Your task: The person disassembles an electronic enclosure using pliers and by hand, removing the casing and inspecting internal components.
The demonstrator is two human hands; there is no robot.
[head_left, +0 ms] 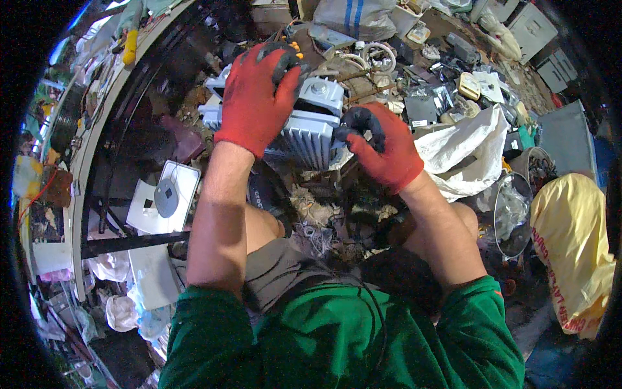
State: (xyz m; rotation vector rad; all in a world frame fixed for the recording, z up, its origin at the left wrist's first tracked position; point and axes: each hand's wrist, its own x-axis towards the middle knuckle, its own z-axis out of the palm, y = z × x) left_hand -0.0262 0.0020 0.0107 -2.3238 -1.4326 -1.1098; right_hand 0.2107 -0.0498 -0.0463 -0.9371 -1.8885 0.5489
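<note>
A grey finned metal housing [307,136] stands in front of me, with a dark gap between its ribbed body and the lid-like upper part [322,93]. Over its left side my left hand [262,91], in a red glove with black fingertips, is closed, its fingers curled on the upper part. My right hand [383,141], gloved alike, is at the housing's right edge. Its thumb and fingers are curled together in a pinch; what lies between them, if anything, is too dark to make out.
Left of me is a dark metal frame [123,244] with a white panel [163,198] by it. On the right lie a white sack [463,152], a clear round container [512,214] and a yellow bag [570,246]. Cables [379,58] and mixed scrap cover the ground beyond the housing.
</note>
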